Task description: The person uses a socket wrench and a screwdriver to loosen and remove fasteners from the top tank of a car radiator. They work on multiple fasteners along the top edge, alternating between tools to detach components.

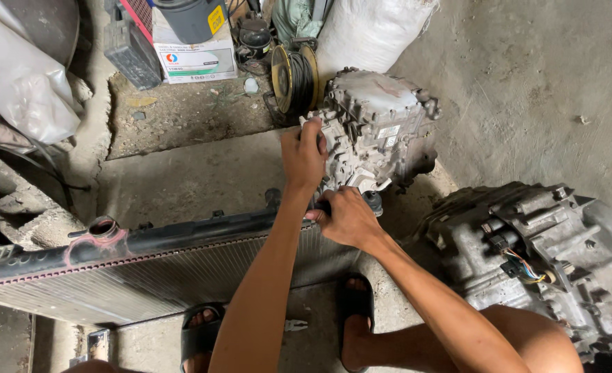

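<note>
Lying along the left side of the concrete floor (202,176), a long car radiator (147,276) stretches from the left edge toward the middle, its black top tank carrying a round filler neck (103,226) stained pink. Behind it, at the back left corner of the floor, sit a white plastic sack (19,83), a black tray (130,48), a white cardboard box (195,59) and a dark bucket (188,17) standing on the box. A coil of black hose with a yellow rim (293,79) leans just to the left of the grey metal gearbox casing (378,131), which stands near the middle of the floor's back edge, in front of a big white bag (368,31).

The left hand (304,155) reaches up to the casing's left side, fingers curled and pressed against its ribbed face; whether it grips a part there I cannot tell. The right hand (347,217) sits lower, at the casing's bottom left corner just above the radiator's right end, closed in a fist around something dark that stays hidden under the fingers. Two feet in black sandals (202,335) rest on the floor near its front edge. At the right side of the floor lies a second, larger grey engine housing (548,255) with a plug of coloured wires (523,266), well apart from both hands.
</note>
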